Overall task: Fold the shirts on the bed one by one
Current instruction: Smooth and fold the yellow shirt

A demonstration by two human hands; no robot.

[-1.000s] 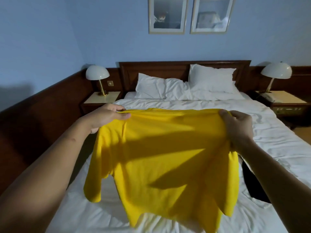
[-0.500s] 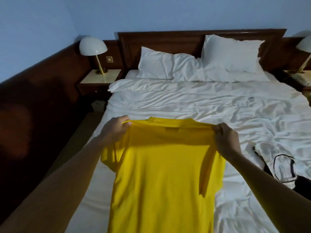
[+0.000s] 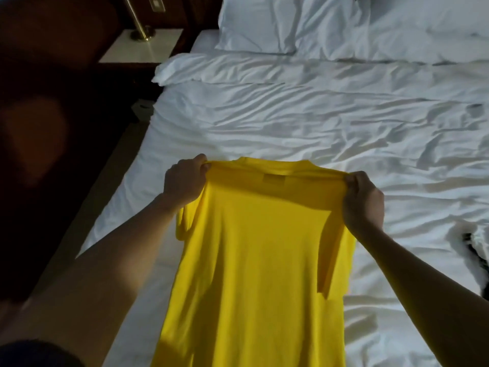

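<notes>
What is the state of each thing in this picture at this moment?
yellow shirt: unfolded, stretched between both hands
left hand: grips the shirt's left shoulder
right hand: grips the shirt's right shoulder
bed: white sheet wrinkled
pillows: lying at the head of the bed
black-and-white garment: crumpled, unfolded, cut off by the right edge

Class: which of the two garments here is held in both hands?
The yellow shirt, gripped at its shoulders by the left hand and right hand; the white-and-black garment lies untouched, far right.
</notes>
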